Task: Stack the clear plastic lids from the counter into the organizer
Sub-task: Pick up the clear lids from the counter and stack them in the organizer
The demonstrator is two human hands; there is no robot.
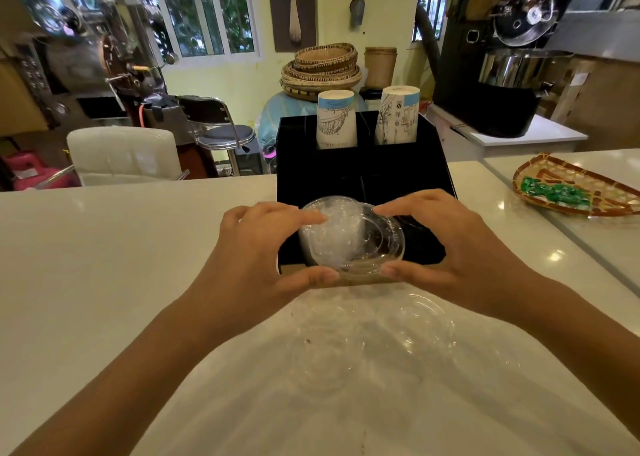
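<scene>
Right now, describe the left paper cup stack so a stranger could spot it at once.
Find the black organizer standing on the white counter. Two stacks of upturned paper cups rise from its back compartments. The left paper cup stack stands upright with a boat-like sketch, while the right paper cup stack leans.

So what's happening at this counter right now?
A person holds a nested stack of clear lids between both hands, left hand and right hand, just above the near edge of the black organizer. Two stacks of paper cups sit in its back slots. More clear lids lie loose on the white counter nearer the person, not yet put away.
</scene>
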